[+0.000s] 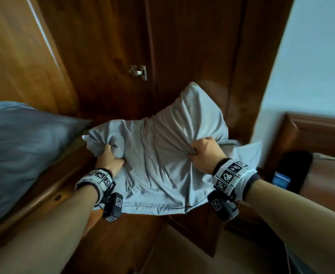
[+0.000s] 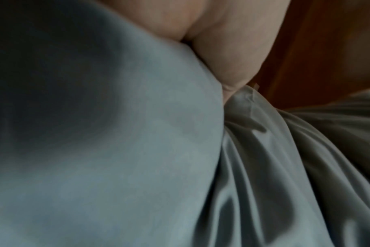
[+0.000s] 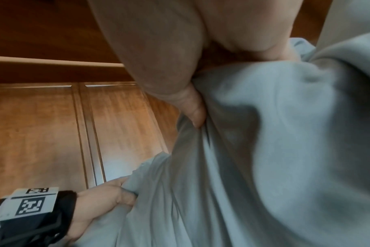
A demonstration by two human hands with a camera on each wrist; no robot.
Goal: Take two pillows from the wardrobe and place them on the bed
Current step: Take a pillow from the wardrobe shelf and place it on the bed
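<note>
1. Head view. Pillow in a loose pale grey satin-like case (image 1: 162, 147), the task's thing, hangs in the air at frame centre, gripped by both hands in front of the dark brown wooden wardrobe (image 1: 182, 46). The left hand (image 1: 109, 159), at about 8 o'clock of the pillow, has its fingers curled into a bunch of fabric; the right hand (image 1: 204, 153), at about 4 o'clock, is fisted round a second bunch. Holding slack cloth rather than the stuffing probably explains the sag at the lower hem. A second blue-grey pillow (image 1: 18, 147) lies at 9 o'clock on a wooden ledge; whether that ledge belongs to the bed cannot be told. A metal hinge-like fitting (image 1: 138, 72) sits at 12 o'clock on the wardrobe.

2. Left wrist view. Only the heel of the left hand (image 2: 226, 41) shows, pressed into grey fabric (image 2: 116, 133) at 12 o'clock. The fingertips are hidden here, so the grip is confirmed only from the head view.

3. Right wrist view. This adds what the head view lacks: the right thumb (image 3: 192, 107) dug into a fold of the case (image 3: 264, 150). It also shows the left hand (image 3: 108, 198) at 7 o'clock pinching the hem, with panelled wood (image 3: 42, 133) behind.
</note>
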